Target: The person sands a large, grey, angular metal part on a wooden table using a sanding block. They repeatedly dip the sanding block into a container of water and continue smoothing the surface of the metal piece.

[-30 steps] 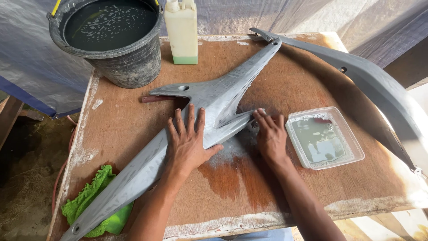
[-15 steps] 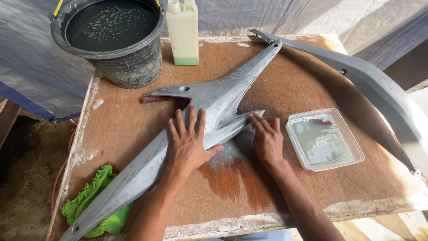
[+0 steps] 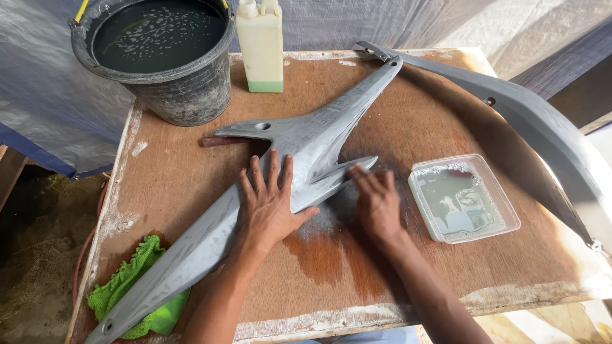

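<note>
A long grey plastic body panel [image 3: 319,137] lies diagonally across a wet wooden table [image 3: 421,267]. My left hand [image 3: 271,204] presses flat on its middle, fingers spread. My right hand [image 3: 377,202] rests fingers-down on the wet board beside the panel's lower pointed fin, fingertips close to its edge; whether something lies under the fingers is hidden. A damp dark patch spreads on the wood between my wrists.
A black bucket [image 3: 162,57] of dark water and a cream plastic jug [image 3: 261,44] stand at the back. A clear square tub [image 3: 462,199] of water sits right. A second grey panel [image 3: 529,127] curves along the right edge. A green cloth [image 3: 131,286] lies front left.
My right hand has slid slightly left along the panel's fin edge. My left hand stays pressed on the panel.
</note>
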